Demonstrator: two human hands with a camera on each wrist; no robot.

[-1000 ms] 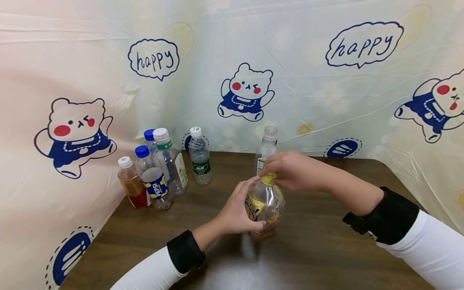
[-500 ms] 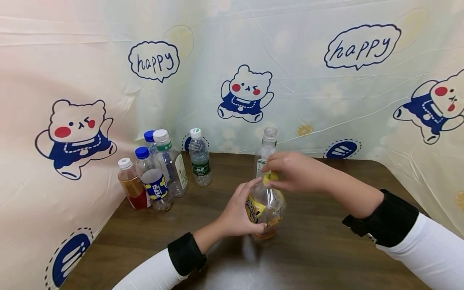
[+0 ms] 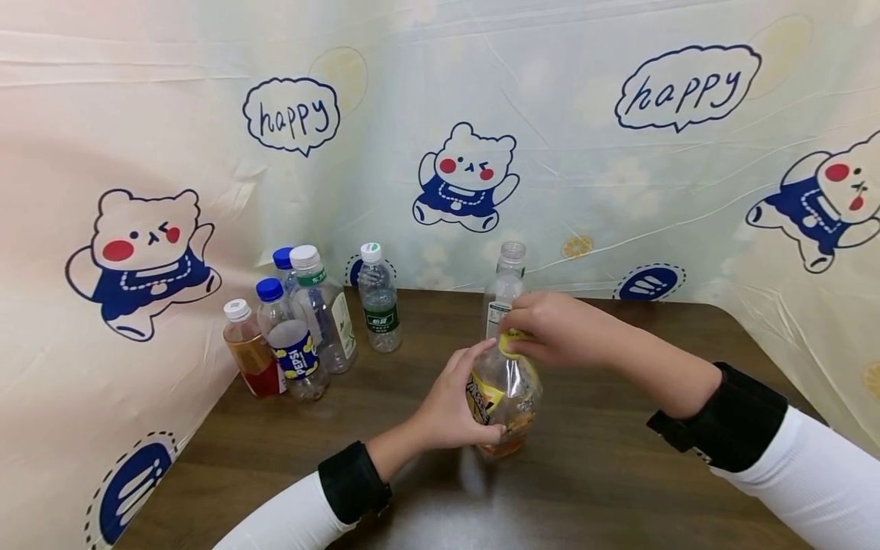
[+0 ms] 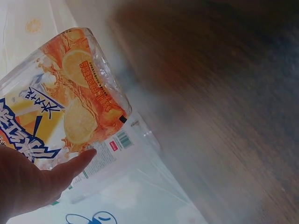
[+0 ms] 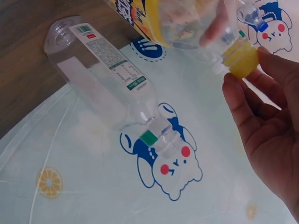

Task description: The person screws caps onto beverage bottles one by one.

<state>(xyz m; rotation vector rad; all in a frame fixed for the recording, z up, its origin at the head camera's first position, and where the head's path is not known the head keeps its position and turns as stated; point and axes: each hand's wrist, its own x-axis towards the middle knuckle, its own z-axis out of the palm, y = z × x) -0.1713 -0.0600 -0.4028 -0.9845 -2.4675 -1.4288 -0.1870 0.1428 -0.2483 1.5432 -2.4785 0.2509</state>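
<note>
A clear plastic drink bottle [image 3: 512,389] with a yellow and orange lemon label stands in front of the person, its top leaning slightly. The left hand [image 3: 457,405] grips its body from the left, thumb across the front. At the neck, the right hand [image 3: 560,328] pinches the yellow cap [image 5: 243,58] between thumb and fingers; the right wrist view shows the cap at the bottle's mouth. Behind it stands a clear capless bottle [image 3: 507,286] with a white label, partly covered by the right hand. In the left wrist view, the left thumb [image 4: 70,170] lies along the lemon label.
On the left of the brown table [image 3: 591,473] several capped bottles stand close together, among them a Pepsi bottle [image 3: 292,347] and a white-capped one with amber contents [image 3: 250,351]. A green-labelled water bottle [image 3: 380,305] stands apart. A printed cloth [image 3: 564,183] hangs behind.
The right hand's fingers have shifted and turned slightly around the yellow cap, lifting a little and then closing over it again. The left hand keeps its hold on the bottle.
</note>
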